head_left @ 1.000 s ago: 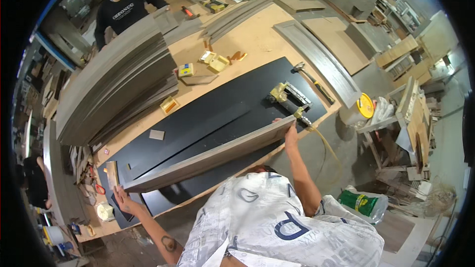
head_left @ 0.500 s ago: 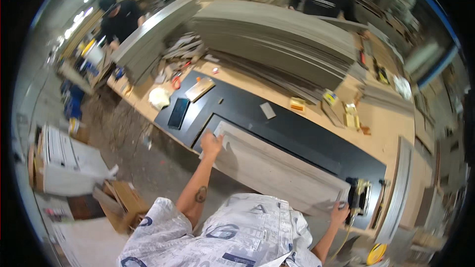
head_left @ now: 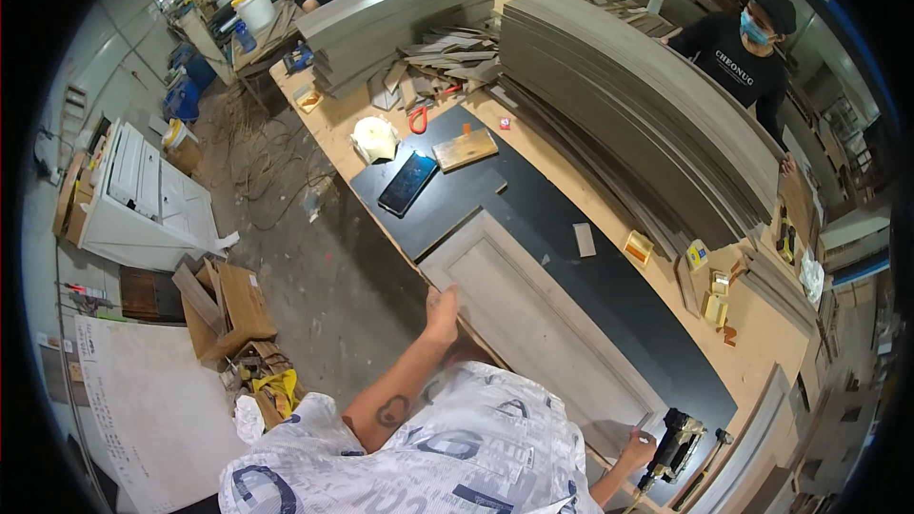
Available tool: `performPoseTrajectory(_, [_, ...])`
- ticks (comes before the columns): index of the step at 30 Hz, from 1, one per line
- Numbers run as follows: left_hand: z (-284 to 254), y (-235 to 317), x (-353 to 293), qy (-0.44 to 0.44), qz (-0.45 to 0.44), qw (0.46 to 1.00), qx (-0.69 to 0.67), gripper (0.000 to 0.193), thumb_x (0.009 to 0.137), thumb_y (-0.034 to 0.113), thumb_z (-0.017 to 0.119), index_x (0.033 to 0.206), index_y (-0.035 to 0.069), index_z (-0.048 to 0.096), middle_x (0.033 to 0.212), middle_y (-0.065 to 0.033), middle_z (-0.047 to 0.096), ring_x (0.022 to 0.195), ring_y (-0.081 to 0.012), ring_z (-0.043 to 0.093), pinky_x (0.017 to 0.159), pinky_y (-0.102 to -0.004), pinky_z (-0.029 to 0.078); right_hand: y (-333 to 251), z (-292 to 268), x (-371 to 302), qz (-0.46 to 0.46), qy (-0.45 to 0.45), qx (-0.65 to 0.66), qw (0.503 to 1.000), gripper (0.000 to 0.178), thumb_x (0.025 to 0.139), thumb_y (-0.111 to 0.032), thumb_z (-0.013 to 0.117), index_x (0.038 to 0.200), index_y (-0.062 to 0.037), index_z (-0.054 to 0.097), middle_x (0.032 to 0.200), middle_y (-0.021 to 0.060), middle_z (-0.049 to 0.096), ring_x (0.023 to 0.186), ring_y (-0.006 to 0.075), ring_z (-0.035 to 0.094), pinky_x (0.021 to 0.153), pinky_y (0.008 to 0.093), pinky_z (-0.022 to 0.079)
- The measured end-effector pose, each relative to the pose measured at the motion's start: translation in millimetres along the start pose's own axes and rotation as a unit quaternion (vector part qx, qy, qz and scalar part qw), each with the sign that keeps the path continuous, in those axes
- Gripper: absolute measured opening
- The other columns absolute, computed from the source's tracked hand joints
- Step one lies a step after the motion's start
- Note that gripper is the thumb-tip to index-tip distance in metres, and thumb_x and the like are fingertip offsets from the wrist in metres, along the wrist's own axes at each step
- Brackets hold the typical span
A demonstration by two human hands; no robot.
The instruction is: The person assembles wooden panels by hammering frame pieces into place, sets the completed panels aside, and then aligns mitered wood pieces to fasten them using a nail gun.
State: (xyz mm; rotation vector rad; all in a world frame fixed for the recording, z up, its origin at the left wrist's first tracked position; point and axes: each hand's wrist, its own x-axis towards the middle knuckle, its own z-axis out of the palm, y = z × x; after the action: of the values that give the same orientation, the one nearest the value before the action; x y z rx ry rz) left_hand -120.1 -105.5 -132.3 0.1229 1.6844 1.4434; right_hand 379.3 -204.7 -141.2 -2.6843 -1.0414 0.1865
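Note:
A grey-brown framed cabinet door (head_left: 547,328) lies on a black board (head_left: 609,295) along the near edge of the workbench. My left hand (head_left: 441,314) is closed on its near edge toward the left end, thumb uppermost. At the right end, my right hand (head_left: 636,451) grips the near corner with curled fingers, partly hidden from view. Just right of that hand lies a black nail gun (head_left: 674,447), with a hammer (head_left: 709,462) beyond it. A phone (head_left: 407,183) and a small wooden block (head_left: 465,148) rest on the board's far left part.
Tall stacks of grey boards (head_left: 628,86) stand across the bench. Yellow boxes (head_left: 638,247), a roll of white tape (head_left: 375,139) and red-handled scissors (head_left: 418,120) lie around the black board. Two people (head_left: 733,76) stand at the far side. A cardboard box (head_left: 228,309) is on the left floor.
The cabinet door has gone from tilted over the near edge to lying flatter on the black board, both hands still at its ends. My view has shifted left.

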Motion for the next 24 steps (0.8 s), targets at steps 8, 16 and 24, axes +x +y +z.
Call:
performPoseTrajectory(8, [14.1,22.5,-7.0,0.052,-0.077,0.995,-0.034,0.046,0.09,0.018,0.059,0.124,-0.012,0.051,0.124,-0.0173,0.055,0.112,-0.0232,0.052,0.094,-0.032,0.04,13.9,24.9,3.1,0.027,0.01,0.019,0.999,0.034,0.07,-0.025,0.084,0.089,0.0002,0.072,0.091,0.0236,0.07,0.087,0.0422,0.066,0.079,0.0484,0.051])
performPoseTrajectory(16, [-0.4,36.4,-10.4,0.007,-0.122,0.985,-0.121,0.034,0.093,0.017,0.055,0.123,0.001,0.053,0.135,-0.0133,0.049,0.128,-0.025,0.043,0.102,-0.0416,0.038,-1.4,6.0,7.4,0.002,-0.033,0.015,0.999,0.034,0.07,-0.027,0.082,0.089,0.0002,0.073,0.074,0.0173,0.068,0.072,0.0333,0.067,0.07,0.0418,0.053])
performPoseTrajectory(24, [-8.2,44.7,-18.1,0.005,-0.15,0.98,-0.134,0.019,0.094,0.014,0.054,0.08,0.011,0.041,0.075,0.002,0.043,0.066,-0.0076,0.037,0.064,-0.0256,0.04,31.6,39.4,27.6,0.053,0.053,-0.038,0.997,0.034,0.072,-0.025,0.08,0.086,0.0055,0.072,0.075,0.0212,0.069,0.071,0.0407,0.066,0.071,0.047,0.053])
